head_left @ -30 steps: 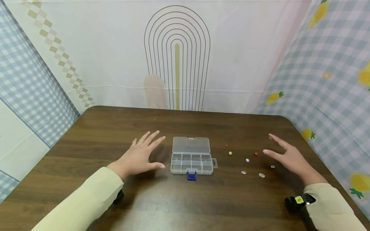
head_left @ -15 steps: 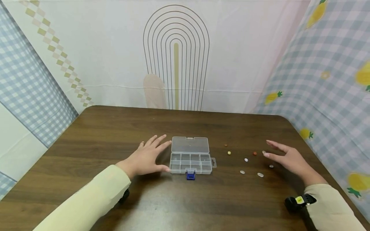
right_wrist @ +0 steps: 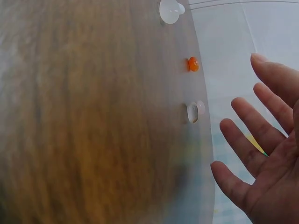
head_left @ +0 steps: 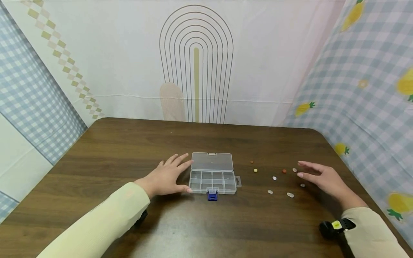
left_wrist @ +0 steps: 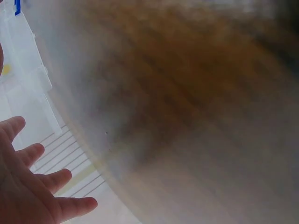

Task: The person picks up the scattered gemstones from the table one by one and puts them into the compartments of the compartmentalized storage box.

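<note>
Compartment box (head_left: 213, 182), lid (head_left: 212, 162) open on far side, left hand (head_left: 165, 178) spread at box's left edge, right hand (head_left: 326, 182) loosely extended beside small stones (head_left: 290, 195), both hands empty.

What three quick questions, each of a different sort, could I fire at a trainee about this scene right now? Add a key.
1. Multiple choice: which of these is nearest the left hand?
a) the yellow piece
b) the clear box
c) the red piece

2. True or false: the box's lid is open.

3. Short answer: what is the right hand holding?

Key:
1. b
2. True
3. Nothing; its thumb and fingers are apart.
</note>
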A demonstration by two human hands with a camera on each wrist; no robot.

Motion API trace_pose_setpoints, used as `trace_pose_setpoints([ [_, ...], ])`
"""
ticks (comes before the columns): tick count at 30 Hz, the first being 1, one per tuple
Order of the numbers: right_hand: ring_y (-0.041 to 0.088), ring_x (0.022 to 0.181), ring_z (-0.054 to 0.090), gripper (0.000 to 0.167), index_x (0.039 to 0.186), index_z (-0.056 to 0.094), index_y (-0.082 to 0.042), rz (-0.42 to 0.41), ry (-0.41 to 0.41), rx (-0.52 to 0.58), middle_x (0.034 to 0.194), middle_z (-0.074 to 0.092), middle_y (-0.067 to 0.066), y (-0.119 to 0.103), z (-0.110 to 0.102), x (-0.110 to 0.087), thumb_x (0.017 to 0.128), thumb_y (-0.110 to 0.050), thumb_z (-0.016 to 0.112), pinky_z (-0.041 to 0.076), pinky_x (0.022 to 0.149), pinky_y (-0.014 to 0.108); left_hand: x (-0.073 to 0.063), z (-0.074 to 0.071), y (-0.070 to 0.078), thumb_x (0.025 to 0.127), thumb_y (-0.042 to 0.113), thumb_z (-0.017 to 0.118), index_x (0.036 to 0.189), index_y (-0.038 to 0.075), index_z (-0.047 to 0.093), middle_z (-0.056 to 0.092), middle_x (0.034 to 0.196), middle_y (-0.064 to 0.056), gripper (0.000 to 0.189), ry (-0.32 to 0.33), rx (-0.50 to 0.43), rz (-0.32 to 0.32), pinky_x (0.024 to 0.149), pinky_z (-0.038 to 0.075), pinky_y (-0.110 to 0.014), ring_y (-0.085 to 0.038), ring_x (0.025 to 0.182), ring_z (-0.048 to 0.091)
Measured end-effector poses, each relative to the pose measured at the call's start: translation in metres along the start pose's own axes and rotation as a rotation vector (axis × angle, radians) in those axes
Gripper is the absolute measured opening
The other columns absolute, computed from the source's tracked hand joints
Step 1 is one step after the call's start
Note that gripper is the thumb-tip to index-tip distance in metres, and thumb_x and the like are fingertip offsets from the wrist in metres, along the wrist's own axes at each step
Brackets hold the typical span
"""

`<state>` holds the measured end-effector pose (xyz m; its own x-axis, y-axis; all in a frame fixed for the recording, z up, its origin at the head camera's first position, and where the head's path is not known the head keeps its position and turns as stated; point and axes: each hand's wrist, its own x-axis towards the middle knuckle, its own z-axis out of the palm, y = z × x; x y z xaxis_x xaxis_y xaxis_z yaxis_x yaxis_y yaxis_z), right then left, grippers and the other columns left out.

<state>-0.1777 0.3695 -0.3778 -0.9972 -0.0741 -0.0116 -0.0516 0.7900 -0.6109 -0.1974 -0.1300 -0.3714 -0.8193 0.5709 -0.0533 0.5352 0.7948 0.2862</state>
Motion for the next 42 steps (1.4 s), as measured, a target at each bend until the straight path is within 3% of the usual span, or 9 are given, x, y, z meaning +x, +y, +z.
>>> trace_pose_setpoints([
  [4,0.041,0.129,0.042,0.062,0.138,0.052,-0.003,0.007,-0.004,-0.008,0.137,0.053,0.021,0.002,0.000,-0.003,0.092,-0.043,0.064,0.041,0.089,0.035,0.002,0.001,0.000,0.080,0.064,0.064,0.153,0.019,0.030,0.017,0.160,-0.010,0.092,-0.010,0.008,0.010,0.101,0.023,-0.073,-0.044,0.143,0.017],
  [6,0.042,0.129,0.042,0.061,0.138,0.052,-0.002,0.000,-0.011,0.007,0.137,0.052,0.022,0.003,0.000,-0.004,0.093,-0.040,0.064,0.041,0.091,0.039,0.003,0.001,0.000,0.080,0.064,0.064,0.153,0.020,0.030,0.016,0.161,-0.009,0.092,-0.021,0.008,0.006,0.102,0.023,-0.073,-0.043,0.144,0.016],
  [11,0.039,0.127,0.045,0.056,0.137,0.054,-0.003,-0.008,-0.022,-0.002,0.134,0.056,0.020,0.005,0.001,-0.006,0.093,-0.036,0.065,0.042,0.088,0.030,0.004,0.002,-0.001,0.081,0.064,0.063,0.153,0.022,0.030,0.016,0.161,-0.008,0.090,-0.043,0.003,-0.005,0.102,0.022,-0.072,-0.043,0.144,0.015],
  [14,0.022,0.120,0.052,0.053,0.134,0.058,-0.006,-0.013,-0.022,-0.013,0.130,0.060,0.016,0.005,0.002,-0.007,0.092,-0.036,0.066,0.041,0.080,0.016,0.004,0.003,-0.001,0.081,0.064,0.063,0.153,0.022,0.031,0.016,0.161,-0.007,0.089,-0.051,-0.002,-0.011,0.102,0.022,-0.073,-0.043,0.144,0.015],
  [18,0.000,0.110,0.051,0.050,0.130,0.062,-0.007,-0.013,-0.024,-0.006,0.127,0.063,0.014,0.003,0.002,-0.010,0.090,-0.036,0.069,0.040,0.078,0.011,0.004,0.003,-0.001,0.082,0.064,0.062,0.153,0.023,0.031,0.016,0.161,-0.008,0.088,-0.060,-0.011,-0.010,0.102,0.021,-0.073,-0.044,0.144,0.015],
  [23,0.015,0.114,0.054,0.048,0.126,0.065,-0.007,-0.013,-0.033,-0.023,0.125,0.064,0.015,0.000,0.002,-0.012,0.089,-0.036,0.070,0.041,0.078,0.012,0.004,0.004,-0.001,0.083,0.063,0.062,0.152,0.024,0.034,0.017,0.161,-0.007,0.084,-0.069,-0.017,-0.009,0.101,0.022,-0.073,-0.043,0.144,0.015],
  [30,0.004,0.098,0.055,0.044,0.120,0.068,-0.005,-0.013,-0.051,-0.028,0.115,0.068,0.014,0.002,0.005,-0.011,0.087,-0.033,0.073,0.045,0.073,0.019,0.004,0.003,-0.001,0.083,0.063,0.062,0.150,0.024,0.038,0.019,0.160,-0.008,0.081,-0.074,-0.026,-0.013,0.099,0.023,-0.075,-0.045,0.143,0.017],
  [37,0.027,0.106,0.057,0.041,0.115,0.071,-0.005,0.005,-0.068,-0.098,0.116,0.067,0.018,0.002,0.004,-0.011,0.085,-0.032,0.074,0.046,0.073,0.027,0.005,0.003,-0.001,0.084,0.063,0.062,0.151,0.025,0.036,0.018,0.161,-0.008,0.081,-0.096,-0.045,-0.029,0.099,0.025,-0.074,-0.046,0.143,0.017],
  [42,0.032,0.106,0.059,0.039,0.112,0.072,-0.003,0.022,-0.069,-0.111,0.112,0.069,0.018,0.005,0.004,-0.012,0.084,-0.030,0.075,0.047,0.075,0.031,0.005,0.003,-0.002,0.085,0.062,0.061,0.152,0.026,0.035,0.019,0.160,-0.010,0.081,-0.116,-0.065,-0.039,0.100,0.027,-0.072,-0.047,0.142,0.019],
])
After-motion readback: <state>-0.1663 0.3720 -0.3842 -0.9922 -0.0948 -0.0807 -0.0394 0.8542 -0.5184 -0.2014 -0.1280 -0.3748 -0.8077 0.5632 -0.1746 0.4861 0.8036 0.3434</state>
